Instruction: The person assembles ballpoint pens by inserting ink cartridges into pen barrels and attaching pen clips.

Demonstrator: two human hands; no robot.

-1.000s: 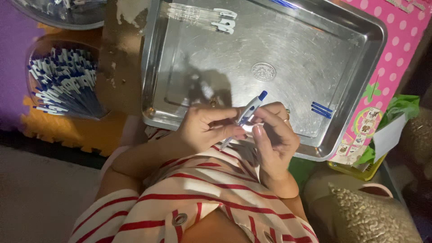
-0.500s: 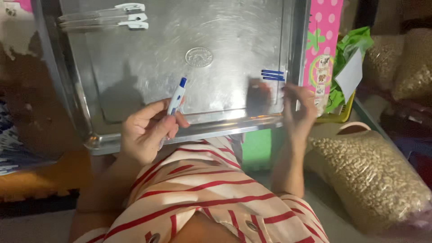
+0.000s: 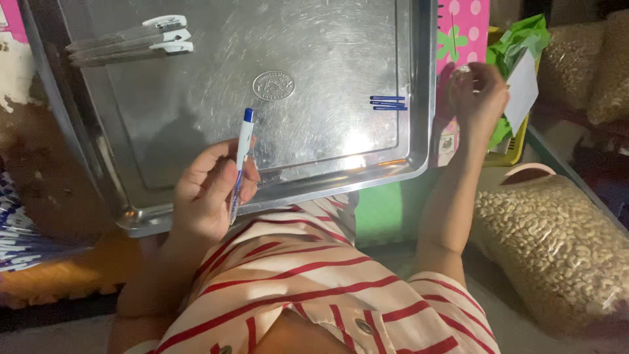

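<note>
My left hand [image 3: 209,190] holds a white pen [image 3: 240,157] with a blue tip, upright over the front rim of a big metal tray [image 3: 419,98]. My right hand [image 3: 478,92] is raised past the tray's right edge, fingers curled, next to a white card [image 3: 524,88] and a crumpled green bag [image 3: 517,39]. Whether it holds anything I cannot tell. A few thin blue pieces [image 3: 388,103] lie in the tray near its right wall. Three clear pens with white clips [image 3: 131,42] lie at the tray's far left.
A clear bag of pale nuts [image 3: 557,242] lies at my right, with more bags [image 3: 590,59] behind it. A pink dotted board [image 3: 462,26] stands beside the tray. A heap of blue and white pen parts [image 3: 19,229] is at the left edge. My striped dress [image 3: 308,288] fills the foreground.
A second ago both hands worked on the pen together. Since then my right hand let go and moved right, past the tray's edge, up to the green bag. My left hand kept the pen.
</note>
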